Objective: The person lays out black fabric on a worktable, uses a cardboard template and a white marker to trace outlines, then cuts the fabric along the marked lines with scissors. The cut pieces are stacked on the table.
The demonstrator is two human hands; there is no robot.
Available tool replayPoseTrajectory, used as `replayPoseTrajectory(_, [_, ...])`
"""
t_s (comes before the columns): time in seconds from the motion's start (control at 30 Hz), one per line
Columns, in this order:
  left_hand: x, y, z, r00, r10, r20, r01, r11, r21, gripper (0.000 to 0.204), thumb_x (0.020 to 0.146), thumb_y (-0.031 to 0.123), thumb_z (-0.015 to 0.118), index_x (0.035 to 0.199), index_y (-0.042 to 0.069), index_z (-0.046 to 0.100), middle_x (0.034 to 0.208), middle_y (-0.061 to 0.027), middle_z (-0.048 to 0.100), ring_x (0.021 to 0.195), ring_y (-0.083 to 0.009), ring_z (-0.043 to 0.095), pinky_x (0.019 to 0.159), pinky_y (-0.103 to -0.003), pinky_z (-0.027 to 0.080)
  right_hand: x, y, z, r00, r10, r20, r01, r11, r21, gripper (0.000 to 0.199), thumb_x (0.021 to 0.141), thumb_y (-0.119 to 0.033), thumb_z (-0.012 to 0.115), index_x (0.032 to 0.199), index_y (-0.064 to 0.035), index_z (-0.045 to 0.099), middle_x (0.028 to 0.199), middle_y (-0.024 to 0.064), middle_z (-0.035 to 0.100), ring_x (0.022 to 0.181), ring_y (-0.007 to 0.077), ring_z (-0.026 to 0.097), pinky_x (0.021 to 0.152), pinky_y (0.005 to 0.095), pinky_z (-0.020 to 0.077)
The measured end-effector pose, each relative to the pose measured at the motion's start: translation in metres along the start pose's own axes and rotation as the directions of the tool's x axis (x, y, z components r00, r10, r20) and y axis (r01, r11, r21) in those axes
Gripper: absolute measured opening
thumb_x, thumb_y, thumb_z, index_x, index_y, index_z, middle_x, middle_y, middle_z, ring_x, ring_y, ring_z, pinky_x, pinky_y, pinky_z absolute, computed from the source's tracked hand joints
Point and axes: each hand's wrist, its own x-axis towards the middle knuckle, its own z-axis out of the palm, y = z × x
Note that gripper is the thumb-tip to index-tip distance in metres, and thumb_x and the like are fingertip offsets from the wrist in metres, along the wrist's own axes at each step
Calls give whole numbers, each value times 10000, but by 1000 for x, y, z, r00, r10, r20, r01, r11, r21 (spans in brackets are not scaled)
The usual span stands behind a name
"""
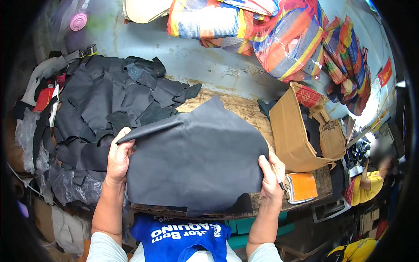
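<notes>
A large sheet of black leather (196, 161) is stretched between my two hands above the wooden table. My left hand (118, 157) is closed on its left edge, where the top corner folds over into a roll. My right hand (271, 177) pinches the right edge with the thumb on top. A slim pen-like tool (279, 181) with a dark end also sits in the right hand's fingers. Left of the sheet lies a heap of dark leather pieces (109, 96), close to my left hand.
An open cardboard box (288, 135) and an orange packet (302, 187) stand on the wooden table (240, 107) at the right. Striped mesh bags (288, 41) hang over the back. Clear plastic (72, 185) lies at the left. A person in yellow (369, 187) is at far right.
</notes>
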Motion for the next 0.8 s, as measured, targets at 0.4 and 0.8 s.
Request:
replayPoseTrajectory(0.4, [-13,57,67,742,316,592,-668,270,693,980,559,395,855,1358,47,407,1380,-204,415,1354,-352,310,957,-421,372,31,-81,47,613,42,789,566,673,-476,421,652,4,634,1062,-82,675,694,98,575,590,204,571,566,306,462])
replayPoseTrajectory(0.8, [-2,55,102,974,-123,192,159,971,-180,257,913,138,593,1115,-20,594,996,-77,648,854,-149,626,793,-278,502,-36,25,-51,996,-11,87,13,1000,-25,999,568,-374,896,1341,29,407,1267,162,538,1179,218,517,939,361,421])
